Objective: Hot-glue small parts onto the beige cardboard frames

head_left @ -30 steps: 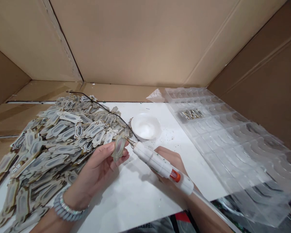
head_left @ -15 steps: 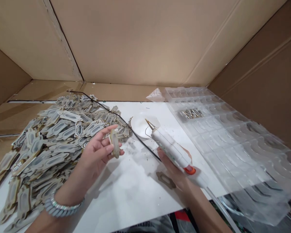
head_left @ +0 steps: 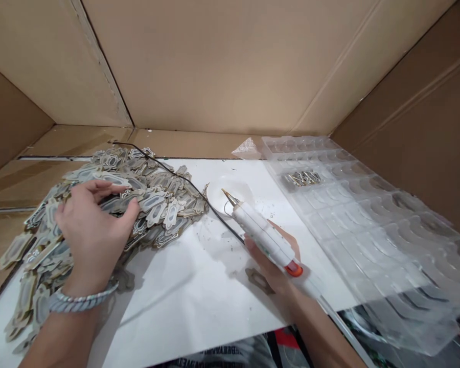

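My left hand rests palm down on a big heap of small beige ornate card pieces, its fingers curled over the top ones; I cannot see a piece pinched in it. My right hand is wrapped round a white pen-shaped glue tool with an orange button, whose brass tip points up and left over a small white dish. One loose card piece lies on the white sheet just under my right hand. A thin black wire crosses the heap toward the tool.
A clear plastic blister tray with rows of curved pockets lies at the right; one pocket holds dark and gold pieces. Cardboard walls close in the back and both sides. A crumpled clear wrapper sits behind the dish.
My left hand has moved left from the middle onto the heap, and the piece it held is gone from its fingers. The glue tool lifted off that piece and now points over the dish.
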`<state>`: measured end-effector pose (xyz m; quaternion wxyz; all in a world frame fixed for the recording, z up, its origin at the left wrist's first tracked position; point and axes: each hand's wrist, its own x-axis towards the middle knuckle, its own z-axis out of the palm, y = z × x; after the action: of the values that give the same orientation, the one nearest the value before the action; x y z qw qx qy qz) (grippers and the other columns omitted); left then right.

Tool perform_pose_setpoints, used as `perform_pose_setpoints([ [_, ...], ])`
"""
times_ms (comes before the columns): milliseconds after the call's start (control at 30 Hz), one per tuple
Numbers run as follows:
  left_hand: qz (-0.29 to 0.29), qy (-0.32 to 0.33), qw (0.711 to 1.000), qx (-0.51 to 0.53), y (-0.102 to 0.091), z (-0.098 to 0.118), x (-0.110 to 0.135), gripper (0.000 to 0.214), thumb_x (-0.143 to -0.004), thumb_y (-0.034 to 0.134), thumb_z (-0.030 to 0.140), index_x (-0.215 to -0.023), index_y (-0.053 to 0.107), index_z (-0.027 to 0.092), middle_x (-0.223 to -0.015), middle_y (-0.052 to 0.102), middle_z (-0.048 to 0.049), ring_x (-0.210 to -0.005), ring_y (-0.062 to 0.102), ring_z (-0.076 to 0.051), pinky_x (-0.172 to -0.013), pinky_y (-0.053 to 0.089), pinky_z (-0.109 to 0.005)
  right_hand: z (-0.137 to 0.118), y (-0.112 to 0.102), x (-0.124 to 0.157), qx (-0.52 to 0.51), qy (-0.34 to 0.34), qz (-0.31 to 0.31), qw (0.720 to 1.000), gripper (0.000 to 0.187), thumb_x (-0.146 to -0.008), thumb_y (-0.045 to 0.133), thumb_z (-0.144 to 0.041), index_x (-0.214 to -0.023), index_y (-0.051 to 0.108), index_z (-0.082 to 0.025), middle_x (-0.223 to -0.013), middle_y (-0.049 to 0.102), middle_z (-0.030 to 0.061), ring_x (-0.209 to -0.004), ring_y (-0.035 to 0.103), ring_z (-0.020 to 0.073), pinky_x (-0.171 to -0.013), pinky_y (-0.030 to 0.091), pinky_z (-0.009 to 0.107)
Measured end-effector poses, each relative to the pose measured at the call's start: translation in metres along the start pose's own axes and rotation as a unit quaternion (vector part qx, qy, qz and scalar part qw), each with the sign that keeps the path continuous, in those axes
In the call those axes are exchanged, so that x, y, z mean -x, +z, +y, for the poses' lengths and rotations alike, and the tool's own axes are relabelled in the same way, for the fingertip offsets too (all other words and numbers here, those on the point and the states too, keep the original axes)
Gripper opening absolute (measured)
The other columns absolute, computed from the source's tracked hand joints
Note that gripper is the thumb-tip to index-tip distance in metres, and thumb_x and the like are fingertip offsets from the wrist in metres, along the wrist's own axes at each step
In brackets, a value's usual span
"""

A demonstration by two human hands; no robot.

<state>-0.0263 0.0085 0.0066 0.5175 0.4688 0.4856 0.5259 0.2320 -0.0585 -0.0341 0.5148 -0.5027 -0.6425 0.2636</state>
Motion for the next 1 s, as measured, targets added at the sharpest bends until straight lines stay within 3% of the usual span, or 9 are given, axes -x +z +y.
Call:
perform_pose_setpoints([
  [133,-0.071,0.082,0.989,-0.103,0.018,-0.01,0.011,0.027,-0.076,0.069,0.043,-0.095,0.069,0.023,-0.08,0.07,-0.0068,-0.085,0.067,-0.025,-0.073,0.055,-0.032,-0.007,0.0,-0.001,-0.004,0.015,0.019,1.0,0.02,-0.085,0.061,-0.029,-0.07,0.05,-0.023,-0.07,0.055,0.0008,-0.059,0.053,0.0155,-0.05,0.041,0.029],
  [300,-0.178,0.181,0.939,-0.231,0.04,-0.024,0.026,0.017,-0.072,0.075,0.03,-0.088,0.07,0.024,-0.081,0.071,-0.0052,-0.079,0.065,-0.022,-0.075,0.051,-0.031,-0.019,-0.001,-0.005,0.024,0.08,0.036,0.996,0.039,-0.089,0.059,-0.038,-0.061,0.036,-0.024,-0.064,0.047,-0.0003,-0.058,0.048,0.0142,-0.047,0.038,0.027],
  [400,-0.35,0.243,0.842,-0.331,0.058,-0.038,0.042,0.024,-0.08,0.064,0.02,-0.105,0.065,0.022,-0.094,0.072,-0.007,-0.092,0.064,-0.025,-0.081,0.051,-0.036,-0.019,-0.003,-0.006,0.045,0.059,0.033,0.997,0.037,-0.089,0.061,-0.043,-0.063,0.043,-0.024,-0.065,0.051,-0.0003,-0.058,0.051,0.0151,-0.05,0.043,0.028],
  [467,-0.399,0.268,0.786,-0.388,0.07,-0.047,0.052,0.034,-0.082,0.063,0.02,-0.115,0.058,0.019,-0.108,0.07,-0.0105,-0.108,0.06,-0.03,-0.094,0.047,-0.047,-0.017,-0.002,-0.005,0.049,0.054,0.043,0.996,0.035,-0.089,0.06,-0.046,-0.066,0.047,-0.024,-0.067,0.055,0.0005,-0.06,0.055,0.0167,-0.053,0.046,0.03],
  [567,-0.414,0.308,0.736,-0.438,0.083,-0.056,0.062,0.034,-0.084,0.062,0.018,-0.117,0.053,0.017,-0.11,0.07,-0.0114,-0.12,0.055,-0.033,-0.107,0.036,-0.058,-0.014,-0.001,-0.003,0.032,0.057,0.055,0.996,0.032,-0.088,0.062,-0.045,-0.068,0.05,-0.024,-0.068,0.058,0.0013,-0.061,0.056,0.0175,-0.053,0.047,0.03],
  [700,-0.401,0.356,0.71,-0.456,0.099,-0.062,0.065,0.016,-0.088,0.057,0.016,-0.104,0.055,0.016,-0.095,0.071,-0.0077,-0.094,0.063,-0.026,-0.086,0.05,-0.043,-0.01,0.002,0.0,0.017,0.078,0.061,0.995,0.029,-0.087,0.064,-0.04,-0.067,0.05,-0.023,-0.069,0.058,0.0016,-0.06,0.057,0.0173,-0.053,0.048,0.029],
  [800,-0.386,0.401,0.694,-0.457,0.108,-0.065,0.065,0.004,-0.089,0.056,0.013,-0.091,0.056,0.017,-0.083,0.07,-0.0053,-0.082,0.063,-0.023,-0.075,0.05,-0.038,-0.009,0.002,0.0,0.028,0.083,0.06,0.994,0.032,-0.087,0.063,-0.038,-0.063,0.047,-0.023,-0.064,0.055,0.0005,-0.057,0.055,0.0164,-0.051,0.046,0.028],
  [900,-0.381,0.421,0.687,-0.454,0.104,-0.063,0.058,0.006,-0.09,0.052,0.012,-0.09,0.057,0.017,-0.077,0.068,-0.0045,-0.078,0.063,-0.022,-0.072,0.05,-0.036,-0.012,-0.002,-0.003,0.06,0.074,0.055,0.994,0.03,-0.087,0.061,-0.038,-0.064,0.048,-0.023,-0.066,0.058,0.001,-0.06,0.057,0.0173,-0.054,0.048,0.028],
  [1000,-0.364,0.429,0.697,-0.446,0.086,-0.05,0.041,0.009,-0.094,0.049,0.016,-0.094,0.058,0.017,-0.08,0.069,-0.0044,-0.076,0.063,-0.019,-0.068,0.052,-0.031,-0.019,-0.007,-0.006,0.099,0.07,0.026,0.992,0.029,-0.089,0.056,-0.037,-0.064,0.049,-0.023,-0.069,0.06,0.0015,-0.064,0.06,0.0175,-0.058,0.049,0.028],
])
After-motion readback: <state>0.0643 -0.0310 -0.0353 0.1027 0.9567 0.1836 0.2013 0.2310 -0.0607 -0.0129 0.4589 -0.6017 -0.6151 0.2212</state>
